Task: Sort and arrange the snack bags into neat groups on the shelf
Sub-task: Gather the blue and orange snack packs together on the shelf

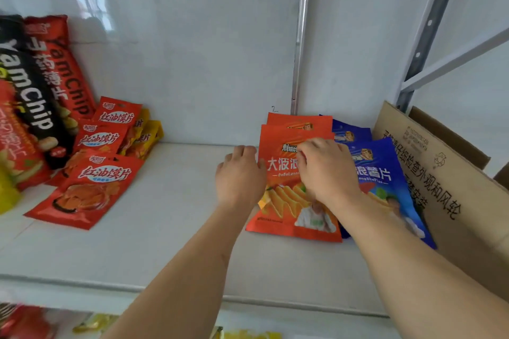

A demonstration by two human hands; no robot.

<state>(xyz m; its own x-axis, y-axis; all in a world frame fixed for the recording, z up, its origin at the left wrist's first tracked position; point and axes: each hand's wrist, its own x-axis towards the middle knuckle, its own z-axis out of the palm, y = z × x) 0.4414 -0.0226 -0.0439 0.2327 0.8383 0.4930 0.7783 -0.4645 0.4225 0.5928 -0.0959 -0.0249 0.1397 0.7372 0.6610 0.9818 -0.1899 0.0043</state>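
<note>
While both hands work the pile at 3 o'clock:
left hand (240, 173): fingers curled on orange bag (286, 201) edge
right hand (326, 168): fingers pinching its top
blue bags (385, 173): just beside

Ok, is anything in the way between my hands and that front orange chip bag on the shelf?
Nothing visible is. The left hand is at the left edge of the front orange bag, and the right hand lies on its upper face. The blue bags sit to its right, beside the cardboard box.
</note>
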